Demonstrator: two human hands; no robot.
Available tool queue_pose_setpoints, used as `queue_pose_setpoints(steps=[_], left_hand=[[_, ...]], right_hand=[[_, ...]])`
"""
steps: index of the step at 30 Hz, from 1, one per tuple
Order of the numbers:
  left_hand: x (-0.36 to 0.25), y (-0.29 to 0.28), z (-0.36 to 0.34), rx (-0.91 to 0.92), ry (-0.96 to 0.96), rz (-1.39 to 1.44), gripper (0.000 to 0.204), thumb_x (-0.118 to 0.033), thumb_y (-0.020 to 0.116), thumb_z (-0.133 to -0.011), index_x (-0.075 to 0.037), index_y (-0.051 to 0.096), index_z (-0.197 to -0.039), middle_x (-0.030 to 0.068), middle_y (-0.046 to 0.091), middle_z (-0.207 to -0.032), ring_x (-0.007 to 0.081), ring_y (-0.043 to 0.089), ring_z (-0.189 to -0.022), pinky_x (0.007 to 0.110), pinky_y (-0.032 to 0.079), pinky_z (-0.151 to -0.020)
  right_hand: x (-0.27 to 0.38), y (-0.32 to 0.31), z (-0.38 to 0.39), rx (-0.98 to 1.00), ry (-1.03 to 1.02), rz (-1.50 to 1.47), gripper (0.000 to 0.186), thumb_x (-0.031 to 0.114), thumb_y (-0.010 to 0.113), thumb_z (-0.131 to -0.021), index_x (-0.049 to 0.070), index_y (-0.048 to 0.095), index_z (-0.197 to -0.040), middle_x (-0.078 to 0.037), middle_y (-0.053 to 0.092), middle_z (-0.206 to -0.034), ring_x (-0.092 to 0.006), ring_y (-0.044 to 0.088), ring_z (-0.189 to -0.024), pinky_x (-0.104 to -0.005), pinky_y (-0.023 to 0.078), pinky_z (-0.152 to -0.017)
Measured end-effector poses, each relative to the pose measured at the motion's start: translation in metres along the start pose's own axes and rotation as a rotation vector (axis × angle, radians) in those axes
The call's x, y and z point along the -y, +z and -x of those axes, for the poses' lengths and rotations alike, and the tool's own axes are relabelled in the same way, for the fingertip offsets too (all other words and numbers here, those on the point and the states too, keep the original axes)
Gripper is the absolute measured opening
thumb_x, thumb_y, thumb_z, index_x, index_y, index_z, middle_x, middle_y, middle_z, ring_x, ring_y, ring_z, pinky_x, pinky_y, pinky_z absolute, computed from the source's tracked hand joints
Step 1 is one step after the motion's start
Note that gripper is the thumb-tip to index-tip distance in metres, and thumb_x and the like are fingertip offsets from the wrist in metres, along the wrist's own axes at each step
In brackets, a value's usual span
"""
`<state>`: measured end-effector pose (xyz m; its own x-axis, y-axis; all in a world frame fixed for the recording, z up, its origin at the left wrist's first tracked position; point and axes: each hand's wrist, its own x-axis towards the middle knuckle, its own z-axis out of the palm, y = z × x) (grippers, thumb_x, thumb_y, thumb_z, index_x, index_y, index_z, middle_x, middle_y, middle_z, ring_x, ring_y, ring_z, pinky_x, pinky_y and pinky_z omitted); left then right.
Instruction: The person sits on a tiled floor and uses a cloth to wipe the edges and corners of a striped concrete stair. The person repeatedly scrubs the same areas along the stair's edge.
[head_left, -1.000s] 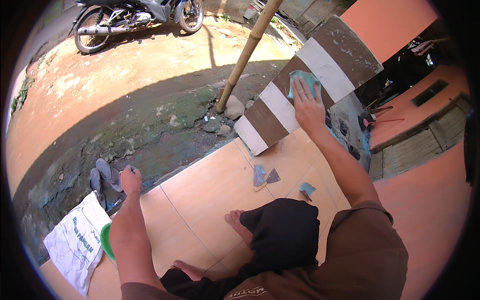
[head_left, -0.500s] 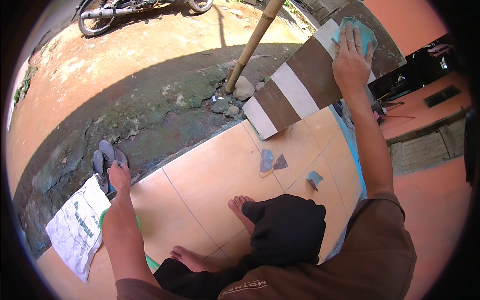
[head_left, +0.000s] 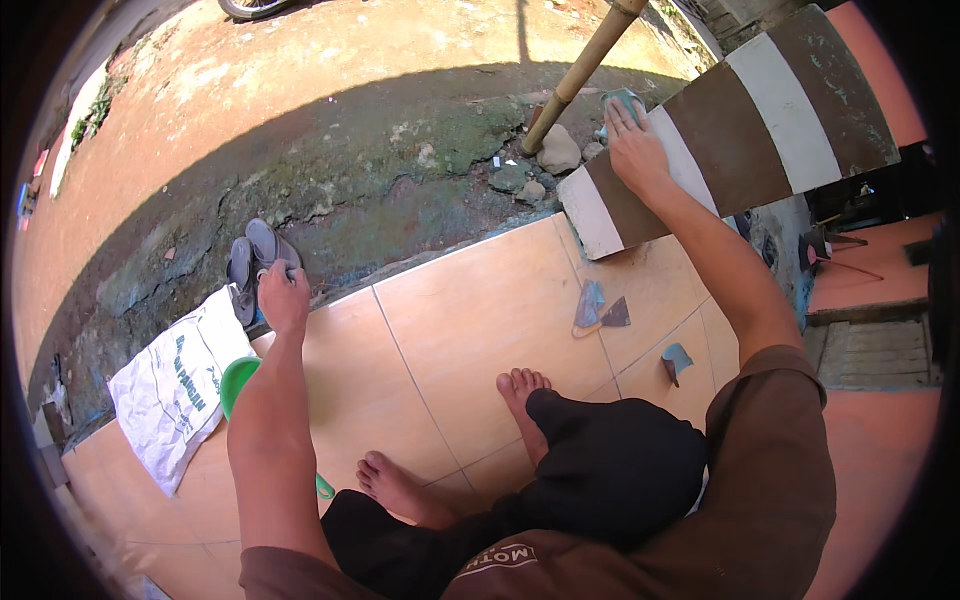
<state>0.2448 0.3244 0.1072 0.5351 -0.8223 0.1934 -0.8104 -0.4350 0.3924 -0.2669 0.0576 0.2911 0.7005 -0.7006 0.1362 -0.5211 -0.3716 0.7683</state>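
Observation:
My right hand point(head_left: 638, 152) presses with straight fingers on a teal sheet point(head_left: 622, 102) that looks like sandpaper. It lies at the far edge of a sloping low wall point(head_left: 722, 130) painted in brown and white stripes. My left hand point(head_left: 284, 297) is held out at the left with its fingers curled in, and nothing shows in it. It hovers in front of a pair of grey sandals point(head_left: 268, 245). On the tiles lie a putty knife point(head_left: 592, 312) and a curled grey-blue piece of sandpaper point(head_left: 676, 362).
A white sack point(head_left: 180, 385) and a green bowl point(head_left: 236, 384) are beside my left forearm. My bare feet point(head_left: 400, 487) rest on the tiled floor point(head_left: 450, 310). Past its edge are stones point(head_left: 558, 150) and a slanting bamboo pole point(head_left: 585, 72).
My right hand has slid with the teal sheet down the sloping wall, from its upper part to the far edge nearer the pole. The view has shifted; my left hand stays near the sandals.

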Motion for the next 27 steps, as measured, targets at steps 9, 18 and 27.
queue_pose_setpoints(steps=[9,18,27], left_hand=[[0.002,-0.003,0.005,-0.072,0.034,0.085,0.015,-0.017,0.07,-0.079,-0.006,0.063,-0.086,0.0128,0.066,-0.086,0.0346,0.062,-0.089,0.047,0.049,-0.08],[-0.03,0.006,-0.014,-0.048,0.041,0.15,0.017,-0.02,0.071,-0.079,-0.007,0.063,-0.086,0.0112,0.067,-0.087,0.0329,0.063,-0.09,0.046,0.049,-0.082],[-0.065,0.01,-0.013,0.031,0.117,0.217,0.017,-0.019,0.071,-0.08,-0.006,0.066,-0.088,0.0135,0.068,-0.087,0.035,0.063,-0.089,0.047,0.052,-0.081]], right_hand=[[0.109,0.067,0.173,0.328,-0.276,-0.203,0.061,0.031,0.049,-0.093,-0.006,0.051,-0.142,-0.014,0.046,-0.155,-0.0263,0.031,-0.149,-0.0488,0.012,-0.126],[0.015,-0.044,0.084,0.093,0.266,-0.054,0.066,0.012,0.05,-0.09,-0.003,0.035,-0.153,-0.011,0.029,-0.164,-0.0232,0.021,-0.154,-0.0499,0.016,-0.126],[0.024,-0.037,0.13,0.376,0.049,-0.214,0.063,0.016,0.05,-0.093,-0.004,0.037,-0.151,-0.009,0.029,-0.165,-0.0213,0.024,-0.153,-0.0502,0.015,-0.126]])
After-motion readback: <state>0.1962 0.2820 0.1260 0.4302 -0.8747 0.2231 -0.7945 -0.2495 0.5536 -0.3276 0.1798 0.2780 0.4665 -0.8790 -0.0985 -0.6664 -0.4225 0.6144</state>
